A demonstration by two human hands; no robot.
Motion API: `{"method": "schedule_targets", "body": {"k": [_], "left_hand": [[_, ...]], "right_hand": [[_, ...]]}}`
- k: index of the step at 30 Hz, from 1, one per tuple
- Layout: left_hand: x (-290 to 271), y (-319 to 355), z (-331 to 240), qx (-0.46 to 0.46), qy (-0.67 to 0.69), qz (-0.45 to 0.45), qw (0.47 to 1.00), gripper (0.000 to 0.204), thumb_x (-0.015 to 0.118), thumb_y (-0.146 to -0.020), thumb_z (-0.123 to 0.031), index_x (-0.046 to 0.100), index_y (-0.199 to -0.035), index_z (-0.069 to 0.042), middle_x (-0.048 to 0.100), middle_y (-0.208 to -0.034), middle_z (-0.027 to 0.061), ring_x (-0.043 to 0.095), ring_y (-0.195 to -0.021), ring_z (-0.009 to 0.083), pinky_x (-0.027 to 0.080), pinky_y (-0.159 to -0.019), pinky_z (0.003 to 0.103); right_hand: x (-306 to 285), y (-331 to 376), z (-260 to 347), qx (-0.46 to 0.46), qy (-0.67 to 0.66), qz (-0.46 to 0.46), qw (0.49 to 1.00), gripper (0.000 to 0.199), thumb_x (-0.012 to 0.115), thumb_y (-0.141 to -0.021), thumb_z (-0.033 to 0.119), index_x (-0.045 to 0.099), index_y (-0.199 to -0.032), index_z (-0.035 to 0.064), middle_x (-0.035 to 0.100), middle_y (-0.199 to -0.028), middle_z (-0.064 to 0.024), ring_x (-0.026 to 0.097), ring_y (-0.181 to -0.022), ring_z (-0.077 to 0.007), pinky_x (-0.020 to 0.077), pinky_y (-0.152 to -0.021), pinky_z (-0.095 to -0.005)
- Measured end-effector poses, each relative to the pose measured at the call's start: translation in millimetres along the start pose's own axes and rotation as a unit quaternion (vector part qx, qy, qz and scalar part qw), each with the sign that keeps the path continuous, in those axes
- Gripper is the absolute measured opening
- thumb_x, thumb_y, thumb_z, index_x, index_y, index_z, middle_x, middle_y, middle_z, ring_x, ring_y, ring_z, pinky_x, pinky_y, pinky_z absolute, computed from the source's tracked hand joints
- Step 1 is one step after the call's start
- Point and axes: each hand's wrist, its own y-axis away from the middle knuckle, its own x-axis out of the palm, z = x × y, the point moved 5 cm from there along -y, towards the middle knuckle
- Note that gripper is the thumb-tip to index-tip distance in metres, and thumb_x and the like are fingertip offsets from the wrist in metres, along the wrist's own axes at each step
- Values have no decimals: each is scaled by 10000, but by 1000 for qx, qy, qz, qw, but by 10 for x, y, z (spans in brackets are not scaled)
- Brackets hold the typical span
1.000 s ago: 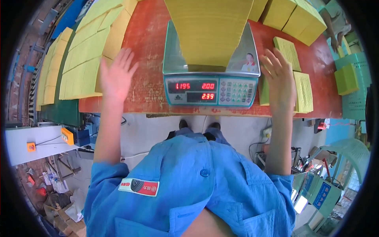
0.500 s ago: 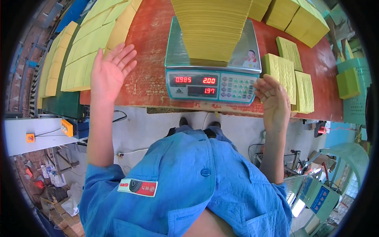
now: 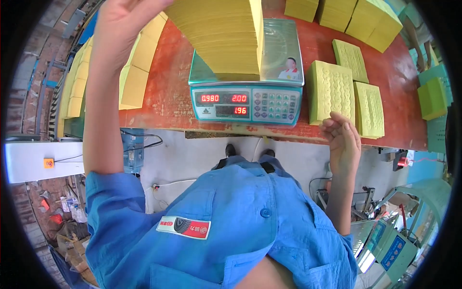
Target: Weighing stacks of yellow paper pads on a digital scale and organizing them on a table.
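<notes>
A tall stack of yellow paper sheets (image 3: 221,41) stands on the metal pan of a digital scale (image 3: 281,103), its top cut off by the upper edge. The scale has a lit red display and a keypad. My left hand (image 3: 122,19) is raised beside the upper left of the stack; its fingers run partly out of view, so whether it touches the paper cannot be made out. Loosely curled, with nothing in it, my right hand (image 3: 342,132) hovers at the table's front edge, just before a thick embossed yellow paper block (image 3: 332,91).
Two thinner embossed paper blocks (image 3: 350,60) (image 3: 369,108) lie on the red table (image 3: 166,91). Larger yellow stacks (image 3: 373,26) stand at the far right, and rows of yellow stacks (image 3: 137,72) at the left. A person's arm (image 3: 414,38) shows at the right rim.
My left hand has risen from beside the left stacks toward the tall stack's top. My right hand has drawn slightly back from the scale. The view has shifted, and the display's digits differ slightly.
</notes>
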Motion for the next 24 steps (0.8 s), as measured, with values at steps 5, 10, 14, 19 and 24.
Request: {"method": "schedule_targets", "body": {"k": [5,10,14,19,24], "left_hand": [[63,-209,274,-65,-87,90,990,452,698,-837,-80,611,-1280,-58,583,-1365,53,499,-1298,186,368,-1098,323],[102,-261,281,-22,-122,105,987,496,770,-748,-75,642,-1227,-69,613,-1310,64,514,-1281,221,375,-1090,335],[54,-323,276,-22,-105,127,986,440,769,-759,-88,656,-1184,-55,626,-1273,80,541,-1238,227,399,-1066,342],[-39,-343,361,-8,-79,131,988,393,759,-784,-107,660,-1160,-46,627,-1265,80,554,-1209,217,408,-1048,339],[-14,-404,361,4,-88,147,985,339,725,-831,-134,657,-1148,-34,660,-1197,91,597,-1149,221,444,-1001,337]], "right_hand": [[-200,114,-39,15,3,-26,1000,330,452,-1006,168,594,-1190,-66,667,-979,-142,642,-905,-230,501,-826,-370],[-90,202,-88,24,-34,-45,998,283,467,-1005,132,615,-1170,-45,684,-952,-127,655,-885,-213,516,-790,-341],[89,244,-96,1,-51,-32,998,273,471,-1003,122,620,-1165,-40,691,-959,-127,665,-882,-208,527,-786,-335],[301,239,-195,-12,-37,-36,999,276,461,-1000,112,615,-1168,-42,695,-973,-128,669,-891,-208,535,-784,-339],[475,260,-317,-5,-41,-49,998,275,497,-995,144,616,-1167,-35,695,-966,-126,672,-872,-207,538,-767,-324]]}}
